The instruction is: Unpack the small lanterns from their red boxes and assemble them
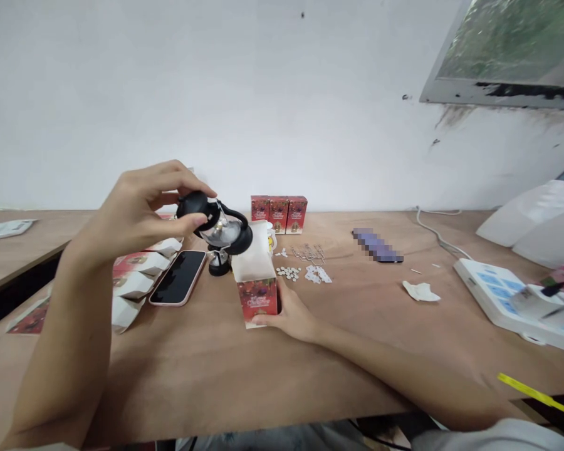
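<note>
My left hand (157,194) is closed around the black base of a small lantern (223,225), which it holds tilted in the air beside a box's raised flap. Clear sides and black ends show on the lantern. With thumb and fingers, my right hand (294,313) grips a red printed gift box (257,299) on the table; its white lid flap stands up. Behind the held lantern, a second small black lantern (219,261) stands upright, partly hidden. Three red boxes (279,215) stand side by side near the wall.
A phone (178,279) lies left of centre, beside several open red-and-white boxes (138,283). Small white discs (289,273), metal wire pieces (310,252) and white packets (318,274) lie behind the gift box. On the right are crumpled paper (421,292) and a power strip (512,300).
</note>
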Tool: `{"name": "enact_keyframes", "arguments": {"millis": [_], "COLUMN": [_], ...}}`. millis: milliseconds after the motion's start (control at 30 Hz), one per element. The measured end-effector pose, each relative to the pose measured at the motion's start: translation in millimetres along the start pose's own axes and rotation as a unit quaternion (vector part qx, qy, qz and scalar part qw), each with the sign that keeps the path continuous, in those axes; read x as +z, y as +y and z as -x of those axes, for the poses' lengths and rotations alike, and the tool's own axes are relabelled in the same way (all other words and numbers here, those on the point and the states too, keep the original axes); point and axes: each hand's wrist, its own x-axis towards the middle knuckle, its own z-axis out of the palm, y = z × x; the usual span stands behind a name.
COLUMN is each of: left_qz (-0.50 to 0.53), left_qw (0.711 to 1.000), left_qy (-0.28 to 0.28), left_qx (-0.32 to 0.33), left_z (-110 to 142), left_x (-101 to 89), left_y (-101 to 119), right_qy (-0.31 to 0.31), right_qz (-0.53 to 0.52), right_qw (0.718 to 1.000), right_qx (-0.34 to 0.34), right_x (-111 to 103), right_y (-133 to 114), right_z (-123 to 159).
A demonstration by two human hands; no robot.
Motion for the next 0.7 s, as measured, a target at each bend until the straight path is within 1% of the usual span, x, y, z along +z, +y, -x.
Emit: {"name": "enact_keyframes", "arguments": {"millis": [33,100,233,300,333,367,467,500,533,567,633,667,700], "left_qz": [-0.020,-0.063,-0.105,-0.124,-0.139,-0.152,-0.171,-0.165,-0.157,-0.145,-0.125,-0.125,-0.130], "left_qw": [1.000,0.997,0.993,0.990,0.988,0.984,0.961,0.952,0.947,0.944,0.939,0.936,0.930], "left_qy": [0.011,0.009,0.011,-0.002,-0.027,-0.064,-0.205,-0.245,-0.272,-0.294,-0.319,-0.329,-0.343], "left_qx": [-0.013,-0.032,-0.061,-0.068,-0.070,-0.072,-0.077,-0.074,-0.064,-0.049,-0.024,-0.019,-0.015], "left_z": [0.2,0.0,-0.9,-1.4,-1.7,-2.0,-3.4,-3.9,-4.4,-4.8,-5.3,-5.3,-5.1], "left_x": [-0.4,-1.2,-5.0,-6.0,-5.2,-3.4,10.0,16.5,23.7,31.1,45.9,52.8,59.2], "left_y": [-1.6,-6.0,-17.9,-23.6,-25.9,-27.6,-27.8,-26.6,-25.1,-23.6,-22.2,-22.7,-23.9], "right_qy": [0.011,0.043,0.114,0.133,0.133,0.125,0.081,0.081,0.094,0.122,0.197,0.215,0.214], "right_qz": [-0.001,-0.005,-0.024,-0.050,-0.069,-0.091,-0.162,-0.186,-0.211,-0.239,-0.299,-0.328,-0.348], "right_qw": [1.000,0.999,0.991,0.987,0.986,0.985,0.982,0.978,0.972,0.962,0.930,0.914,0.906], "right_qx": [-0.009,-0.032,-0.064,-0.072,-0.073,-0.073,-0.055,-0.047,-0.045,-0.048,-0.087,-0.105,-0.113], "right_x": [-0.5,-1.0,0.0,1.3,1.8,2.0,-1.8,-5.3,-9.9,-15.8,-30.5,-38.8,-47.3], "right_y": [1.4,5.2,13.1,15.6,16.1,15.8,6.2,-0.8,-10.0,-21.0,-46.8,-60.1,-72.6], "right_z": [0.0,-0.1,0.5,2.3,3.5,4.6,3.8,1.0,-3.5,-9.5,-25.5,-34.5,-43.5]}}
